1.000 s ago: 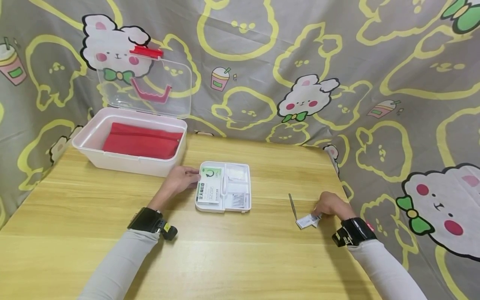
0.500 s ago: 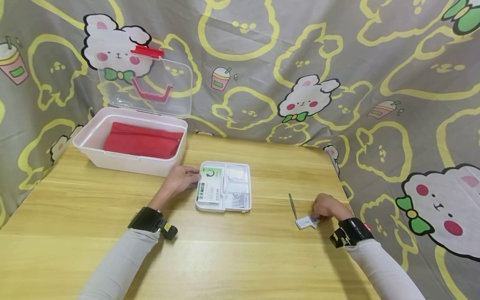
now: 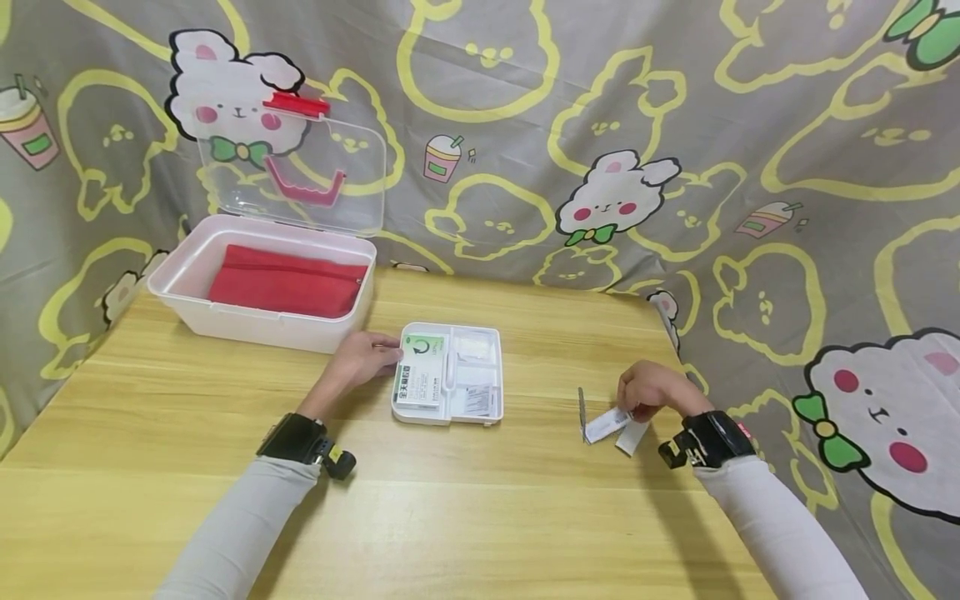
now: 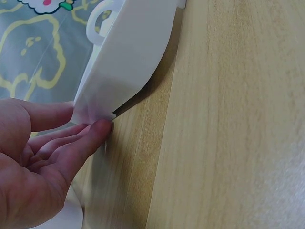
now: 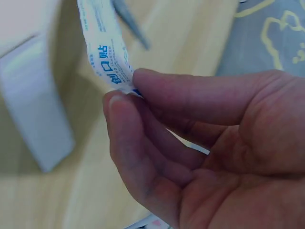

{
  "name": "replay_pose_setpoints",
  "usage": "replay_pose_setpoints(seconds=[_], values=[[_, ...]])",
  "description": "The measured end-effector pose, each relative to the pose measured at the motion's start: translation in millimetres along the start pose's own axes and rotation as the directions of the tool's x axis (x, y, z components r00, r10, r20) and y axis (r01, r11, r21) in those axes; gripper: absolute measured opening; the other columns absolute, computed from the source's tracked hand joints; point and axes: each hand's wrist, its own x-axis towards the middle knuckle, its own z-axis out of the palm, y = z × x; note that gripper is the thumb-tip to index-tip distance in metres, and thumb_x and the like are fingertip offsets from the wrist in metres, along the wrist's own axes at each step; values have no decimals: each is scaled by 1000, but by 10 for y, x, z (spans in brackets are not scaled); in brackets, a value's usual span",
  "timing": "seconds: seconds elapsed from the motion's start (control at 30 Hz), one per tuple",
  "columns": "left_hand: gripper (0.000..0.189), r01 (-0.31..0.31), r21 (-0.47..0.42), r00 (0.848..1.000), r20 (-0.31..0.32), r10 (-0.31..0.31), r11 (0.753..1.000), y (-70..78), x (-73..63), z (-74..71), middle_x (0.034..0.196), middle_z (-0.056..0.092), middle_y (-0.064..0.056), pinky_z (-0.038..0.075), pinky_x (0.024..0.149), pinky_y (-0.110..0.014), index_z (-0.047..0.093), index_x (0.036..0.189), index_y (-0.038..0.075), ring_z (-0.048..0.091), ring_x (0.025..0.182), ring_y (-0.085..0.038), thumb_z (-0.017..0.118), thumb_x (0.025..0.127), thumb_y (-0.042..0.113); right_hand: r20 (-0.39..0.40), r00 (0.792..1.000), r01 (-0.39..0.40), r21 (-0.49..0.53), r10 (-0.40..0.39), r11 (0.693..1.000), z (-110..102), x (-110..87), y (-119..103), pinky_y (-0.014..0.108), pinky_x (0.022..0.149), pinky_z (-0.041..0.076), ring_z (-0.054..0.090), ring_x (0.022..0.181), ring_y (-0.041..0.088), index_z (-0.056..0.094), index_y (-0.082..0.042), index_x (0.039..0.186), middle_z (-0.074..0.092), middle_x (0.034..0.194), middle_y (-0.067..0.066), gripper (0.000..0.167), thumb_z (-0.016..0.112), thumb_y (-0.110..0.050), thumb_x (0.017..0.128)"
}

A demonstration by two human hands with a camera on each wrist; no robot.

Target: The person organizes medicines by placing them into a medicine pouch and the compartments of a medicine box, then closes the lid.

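White sachet [image 3: 604, 424] pinched by right hand [image 3: 651, 393] thumb and forefinger | left hand [image 3: 362, 358] fingers straight, touching tray [image 3: 448, 408] edge | tweezers [image 3: 582, 412] beside sachet

Both forearms are covered by long, close-fitting sleeves of pale grey cloth that end just short of the wrists. The left wrist carries a broad black strap [image 3: 291, 438] with a glossy surface, and from its side juts a small black camera unit [image 3: 336, 463] with a yellowish tip. The right wrist wears a matching glossy black strap [image 3: 708, 436] with a small black block at its inner edge and a sliver of red showing at its outer edge; the hands themselves are bare.
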Motion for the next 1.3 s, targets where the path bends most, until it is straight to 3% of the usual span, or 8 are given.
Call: replay_pose_setpoints(seconds=[0.2, 0.4, 0.63, 1.07, 1.3], values=[[39, -22, -24, 1000, -5, 22, 999, -12, 13, 10, 132, 63, -30, 62, 88, -35, 61, 132, -9, 71, 110, -36, 64, 98, 11, -25, 999, 38, 5, -38, 999, -148, 50, -231, 31, 62, 62, 64, 63, 15, 63, 5, 83, 64, 75, 10, 3, 61, 4, 84], [39, -22, -40, 1000, 5, 22, 999, -5, 17, 22, 130, 64, -29, 62, 87, -36, 61, 132, -10, 71, 110, -36, 64, 98, 10, -18, 999, 37, -55, -38, 998, -264, 66, -442, 29, 61, 62, 65, 60, 14, 65, 6, 86, 66, 72, 12, 4, 61, 4, 87], [40, -20, -28, 1000, 4, 20, 999, -11, 23, 21, 129, 65, -29, 62, 87, -35, 61, 132, -9, 71, 111, -36, 64, 98, 11, -71, 994, 74, -100, -82, 992, -331, 77, -609, 30, 61, 62, 65, 59, 14, 64, 6, 88, 67, 73, 14, 6, 59, 4, 90], [39, -8, -32, 1000, -1, 8, 999, -20, 25, 6, 130, 65, -29, 62, 88, -35, 61, 132, -9, 71, 110, -35, 65, 98, 11, -237, 953, 190, -19, -189, 982, -232, 187, -961, 31, 62, 63, 68, 58, 13, 65, 5, 87, 69, 70, 13, 8, 59, 0, 89], [40, -2, -28, 1000, 0, 2, 1000, -7, 17, 12, 128, 65, -28, 62, 87, -35, 61, 132, -8, 71, 112, -36, 65, 98, 11, -261, 942, 221, 5, -212, 975, -126, 255, -1219, 29, 60, 62, 69, 60, 16, 66, 5, 90, 70, 73, 15, 11, 59, -4, 93]])
